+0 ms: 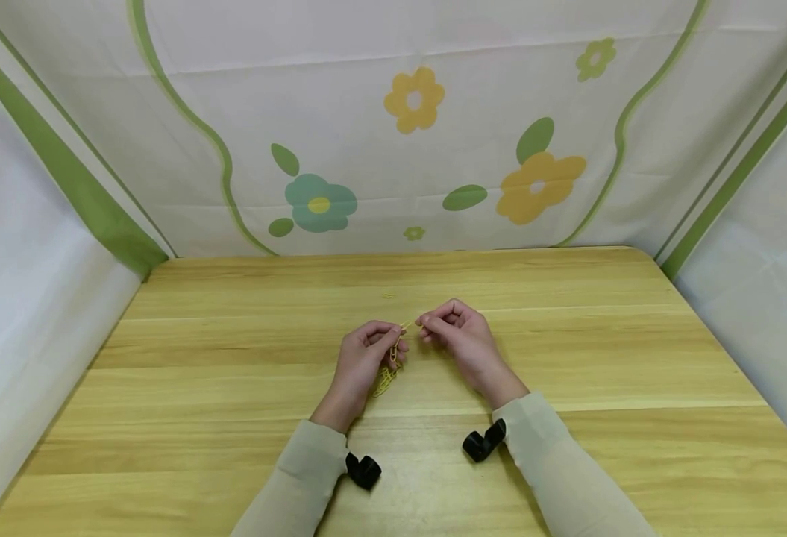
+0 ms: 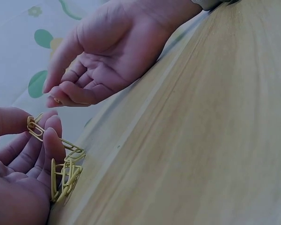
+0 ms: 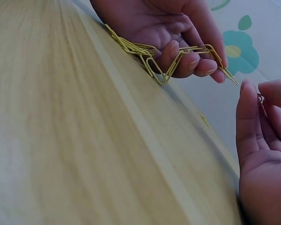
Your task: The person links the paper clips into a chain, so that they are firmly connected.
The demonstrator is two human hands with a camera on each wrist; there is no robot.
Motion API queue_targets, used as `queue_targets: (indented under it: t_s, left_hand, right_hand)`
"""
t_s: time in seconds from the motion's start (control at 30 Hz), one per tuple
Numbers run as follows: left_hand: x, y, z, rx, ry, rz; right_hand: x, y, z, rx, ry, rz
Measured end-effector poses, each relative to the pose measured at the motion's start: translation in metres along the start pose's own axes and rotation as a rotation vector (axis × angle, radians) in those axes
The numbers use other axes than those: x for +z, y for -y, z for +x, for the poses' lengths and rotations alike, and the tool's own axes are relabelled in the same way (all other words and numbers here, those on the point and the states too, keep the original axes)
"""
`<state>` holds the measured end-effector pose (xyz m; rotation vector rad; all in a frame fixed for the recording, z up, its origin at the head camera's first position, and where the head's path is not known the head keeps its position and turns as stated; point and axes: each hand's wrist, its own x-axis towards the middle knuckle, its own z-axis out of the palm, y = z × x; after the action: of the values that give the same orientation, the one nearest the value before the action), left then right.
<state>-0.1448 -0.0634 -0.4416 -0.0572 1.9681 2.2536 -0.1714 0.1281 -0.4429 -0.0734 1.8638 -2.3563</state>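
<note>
A chain of linked yellow paper clips [image 1: 384,381] hangs from my left hand [image 1: 365,356], whose thumb and forefinger pinch its top end. In the right wrist view the end clip [image 3: 230,75] sticks out past the fingertips, and the rest of the chain drapes over the lower fingers toward the table. My right hand [image 1: 463,341] pinches a small yellow paper clip [image 3: 261,98] between thumb and forefinger, mostly hidden by the fingertips. Both hands face each other just over the table, a narrow gap between their fingertips.
One loose yellow paper clip [image 1: 388,296] lies on the wooden table [image 1: 198,388] beyond the hands. A white curtain [image 1: 339,97] with printed flowers stands behind the table, and white cloth hangs at both sides. A black camera [image 1: 364,471] sits at each sleeve cuff.
</note>
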Motion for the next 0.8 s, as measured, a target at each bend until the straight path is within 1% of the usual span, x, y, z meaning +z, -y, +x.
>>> queue_targets:
  t_s: [0.13, 0.33, 0.43, 0.53, 0.7, 0.8]
  left_hand:
    - [0.0003, 0.0006, -0.0005, 0.004, 0.0, 0.005]
    - [0.0002, 0.0016, -0.0003, 0.001, -0.005, 0.003]
    - [0.0, 0.002, -0.0001, 0.0, -0.006, 0.013]
    - [0.0003, 0.0023, -0.0005, 0.007, -0.005, 0.045]
    - [0.001, 0.003, -0.0016, 0.021, 0.0, 0.097]
    - [0.001, 0.0037, -0.0014, 0.021, -0.002, 0.116]
  right_hand:
    - [-0.001, -0.0029, 0.0009, -0.01, 0.019, 0.017]
    - [-0.0014, -0.0029, 0.0008, -0.01, 0.033, -0.013]
    - [-0.0014, -0.002, 0.0013, 0.0, 0.019, -0.015]
    - [-0.0015, -0.0013, 0.001, 0.007, 0.001, -0.018]
    - [-0.0014, 0.0006, -0.0006, 0.021, -0.028, -0.052]
    - [-0.0019, 0.0011, -0.001, 0.029, -0.031, -0.07]
